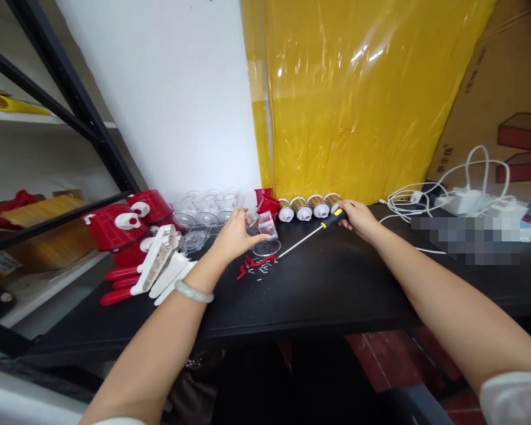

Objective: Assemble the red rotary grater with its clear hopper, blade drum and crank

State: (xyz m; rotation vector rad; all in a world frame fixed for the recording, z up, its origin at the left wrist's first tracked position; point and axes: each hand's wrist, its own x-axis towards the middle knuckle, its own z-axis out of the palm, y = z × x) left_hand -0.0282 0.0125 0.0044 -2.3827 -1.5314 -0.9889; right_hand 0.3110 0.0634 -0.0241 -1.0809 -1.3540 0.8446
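Note:
My left hand (235,236), with a pale bangle on its wrist, is closed on a clear plastic cup (268,247), thumb against its near side. In my right hand (357,219) is the black-and-yellow handle of a long screwdriver (307,237). Its metal shaft slants down to the left, and the tip is close to small red parts (248,263) and several tiny screws (262,269) scattered on the black table (318,295). Behind the cup are red plastic housings (266,203). Gold-and-white cylinders (302,209) line the back, near my right fingers.
Clear plastic cups (207,206) are grouped along the wall. Red-and-white housings (115,227) and white handles (157,260) crowd the left side. White cables and chargers (462,200) lie at the right. A black-framed shelf (66,77) borders the left.

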